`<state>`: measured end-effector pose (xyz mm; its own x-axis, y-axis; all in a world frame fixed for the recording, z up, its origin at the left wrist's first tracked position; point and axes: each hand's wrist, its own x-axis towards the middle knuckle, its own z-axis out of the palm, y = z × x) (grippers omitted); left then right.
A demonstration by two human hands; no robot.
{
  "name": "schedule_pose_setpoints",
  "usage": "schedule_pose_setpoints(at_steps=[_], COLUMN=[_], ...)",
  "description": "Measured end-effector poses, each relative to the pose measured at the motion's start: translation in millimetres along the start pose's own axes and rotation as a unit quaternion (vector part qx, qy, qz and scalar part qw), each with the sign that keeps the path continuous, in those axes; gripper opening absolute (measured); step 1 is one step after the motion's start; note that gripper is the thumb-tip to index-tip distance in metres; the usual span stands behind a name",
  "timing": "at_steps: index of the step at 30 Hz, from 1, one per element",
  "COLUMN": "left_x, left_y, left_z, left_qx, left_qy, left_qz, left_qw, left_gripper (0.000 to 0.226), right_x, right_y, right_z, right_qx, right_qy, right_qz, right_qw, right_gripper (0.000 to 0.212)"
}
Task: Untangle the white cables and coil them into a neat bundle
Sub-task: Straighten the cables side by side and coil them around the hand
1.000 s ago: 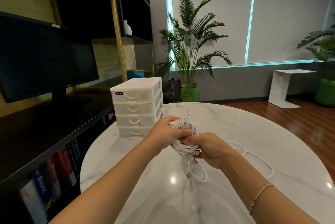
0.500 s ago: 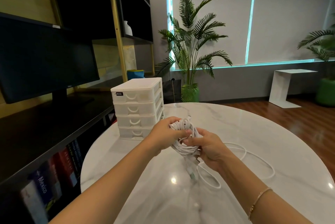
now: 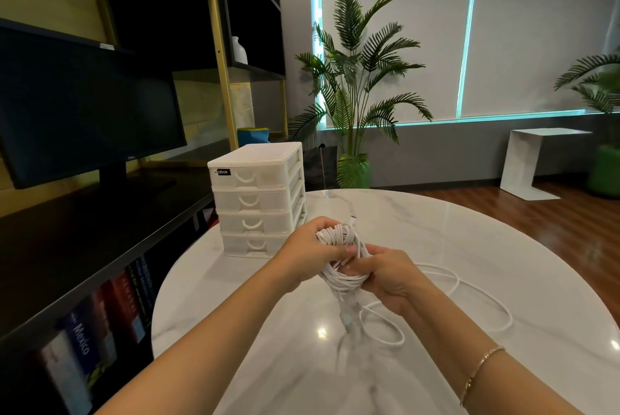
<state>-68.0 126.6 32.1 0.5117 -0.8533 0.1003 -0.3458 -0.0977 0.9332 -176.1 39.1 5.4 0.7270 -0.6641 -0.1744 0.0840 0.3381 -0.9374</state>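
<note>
Both hands hold a coil of white cables point(image 3: 342, 257) above the marble table point(image 3: 469, 247): left hand point(image 3: 312, 252) grips the top, right hand point(image 3: 385, 275) the lower side. Loose cable point(image 3: 483, 307) lies on the table to the right; drawer box point(image 3: 258, 198) stands behind-left.

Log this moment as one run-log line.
left hand: holds coil | right hand: holds coil | loose cable: on table | coiling unfinished

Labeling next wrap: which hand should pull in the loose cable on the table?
Probably the right hand. The loose cable trails on the table on its side, while the left hand grips the top of the coil and can anchor it.
</note>
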Motion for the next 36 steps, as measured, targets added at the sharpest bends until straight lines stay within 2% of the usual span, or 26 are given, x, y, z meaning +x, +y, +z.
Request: schedule_pose_setpoints(at_steps=[3,7,13,16,20,22,24,29,33,36], left_x=[0.7,0.2,-0.6,-0.6,-1.8,-3.3,-4.3,-5.4,-5.0,-3.0], left_y=[-0.3,-2.7,0.0,0.6,1.7,2.5,2.6,7.9,9.5,9.6], left_z=[0.0,0.6,3.9,3.2,4.7,5.3,4.6,6.3,7.8,10.1], left_qx=[-0.009,-0.057,-0.163,-0.203,-0.219,-0.219,-0.213,-0.197,-0.192,-0.171], left_qy=[-0.017,-0.023,-0.031,-0.03,-0.025,-0.021,-0.019,-0.015,-0.015,-0.016], left_qz=[-0.004,-0.012,-0.054,-0.058,-0.057,-0.054,-0.045,-0.018,-0.028,-0.039], left_qw=[1.0,0.998,0.985,0.977,0.974,0.974,0.976,0.98,0.981,0.984], left_gripper=[0.033,0.025,0.031,0.033,0.028,0.029,0.036,0.051,0.041,0.036], right_x=[-2.9,-4.6,-7.5,-5.1,-5.8,-5.9,-7.4,-9.2,-4.8,-5.6], right_y=[-1.3,-3.0,-6.6,-2.8,-0.3,1.2,1.3,0.3,1.5,1.3], right_z=[-0.7,-4.0,-7.5,-10.7,-11.8,-13.5,-13.8,-12.9,-12.4,-10.8], right_qx=[0.002,0.01,0.026,0.061,0.053,0.046,0.028,0.028,0.015,-0.005], right_qy=[-0.042,-0.087,-0.153,-0.162,-0.171,-0.182,-0.179,-0.146,-0.094,-0.065], right_qz=[0.008,0.017,-0.008,-0.036,-0.067,-0.072,-0.069,-0.068,-0.071,-0.075], right_qw=[0.999,0.996,0.988,0.984,0.982,0.98,0.981,0.987,0.993,0.995], right_gripper=[0.036,0.03,0.03,0.056,0.048,0.052,0.056,0.048,0.065,0.068])
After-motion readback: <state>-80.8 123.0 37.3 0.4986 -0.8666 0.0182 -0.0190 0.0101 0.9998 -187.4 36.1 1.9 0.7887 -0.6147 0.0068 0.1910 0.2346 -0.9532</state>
